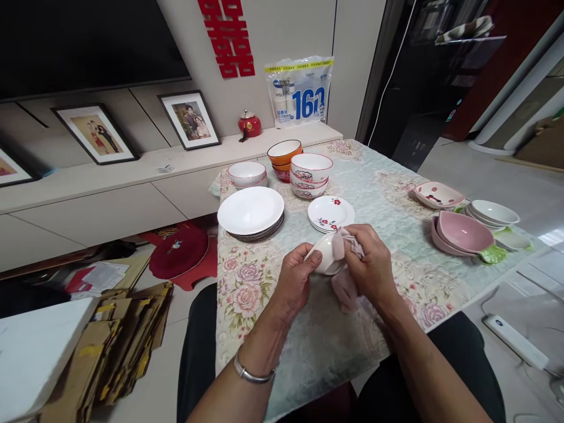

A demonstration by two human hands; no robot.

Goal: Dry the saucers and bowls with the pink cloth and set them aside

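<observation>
A small white bowl (325, 258) is held tilted above the near part of the table. My left hand (299, 267) grips its left rim, thumb on the near side. Bunched in my right hand (372, 255) is a greyish-pink cloth (346, 291), pressed against the bowl's right side with one end hanging down. Just beyond stands a stack of small plates with red flowers (326, 210). To its left is a stack of large white plates (251, 210). Behind them are white bowls with red rims (311, 167), orange bowls (284, 153) and another white bowl pair (247, 173).
A flowered cloth covers the table (259, 276). Pink leaf-shaped bowls (465, 232), white bowls (493, 212) and a spotted dish (436, 194) stand at the right edge. Along the wall a cabinet (145, 170) holds framed photos and a red jar (249, 126). Folded cardboard (101, 358) lies lower left.
</observation>
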